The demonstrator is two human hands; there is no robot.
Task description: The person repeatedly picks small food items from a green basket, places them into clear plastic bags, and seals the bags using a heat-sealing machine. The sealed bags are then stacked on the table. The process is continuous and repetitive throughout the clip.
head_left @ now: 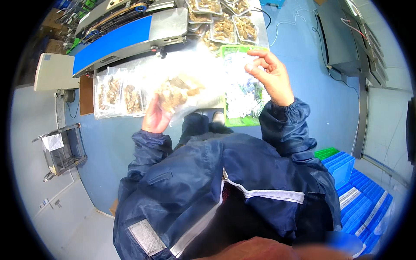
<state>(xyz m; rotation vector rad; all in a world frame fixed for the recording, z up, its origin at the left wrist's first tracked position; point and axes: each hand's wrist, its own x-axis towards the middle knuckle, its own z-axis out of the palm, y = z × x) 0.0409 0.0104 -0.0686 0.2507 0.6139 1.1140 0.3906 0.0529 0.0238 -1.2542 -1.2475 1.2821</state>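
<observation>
Left of the frame's centre, the left hand [157,115] gripped a clear bag [178,92] of brown pieces by its lower-left side. Right of upper centre, the right hand [274,80] was half curled, thumb and forefinger apart, by a green basket [243,121] of packets [241,97].

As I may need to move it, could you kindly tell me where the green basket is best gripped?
Probably by the near rim of the basket, coming from the person's side: that edge shows bare, while white packets fill the middle and trays lie beyond the far end. The right hand, seemingly free, is nearest.
</observation>
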